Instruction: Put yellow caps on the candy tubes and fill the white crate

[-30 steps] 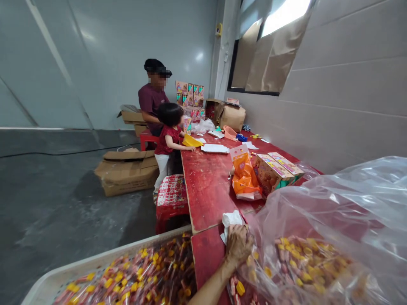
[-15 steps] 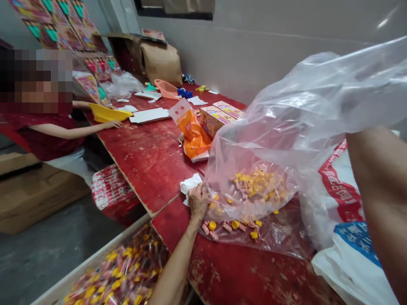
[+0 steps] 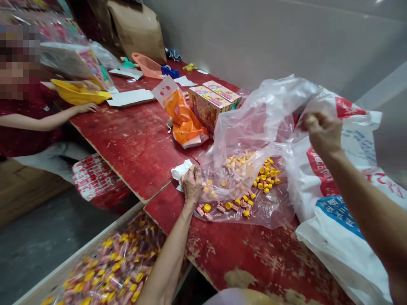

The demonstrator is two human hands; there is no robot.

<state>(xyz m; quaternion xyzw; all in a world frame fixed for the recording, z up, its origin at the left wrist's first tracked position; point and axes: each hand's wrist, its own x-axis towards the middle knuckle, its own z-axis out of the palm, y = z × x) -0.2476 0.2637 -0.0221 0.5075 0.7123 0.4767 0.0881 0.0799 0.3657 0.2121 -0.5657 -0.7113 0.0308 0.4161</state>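
Observation:
A clear plastic bag [image 3: 254,101] lies spread on the red table [image 3: 229,250], with yellow caps [image 3: 269,174] and small pink tubes [image 3: 220,207] in it. My left hand [image 3: 192,184] is closed on the bag's left edge, beside a crumpled white paper [image 3: 182,169]. At the bag's right, my right hand [image 3: 321,127] is raised with its fingers curled. Motion blurs its fingertips, and whether they hold the plastic cannot be made out. Behind my right forearm stands a white sack [image 3: 359,135] with red and blue print.
Below the table's left edge is a bin [image 3: 108,267] of yellow-capped tubes. An orange bag [image 3: 184,118] and printed boxes [image 3: 208,101] stand farther back. Across the table, a person [image 3: 28,114] touches a yellow scoop [image 3: 79,93]; a cardboard box [image 3: 136,31] stands behind.
My right hand has come into view from the upper right, and the raised plastic has dropped, uncovering more yellow caps. My left hand stays at the bag's edge. The view has shifted.

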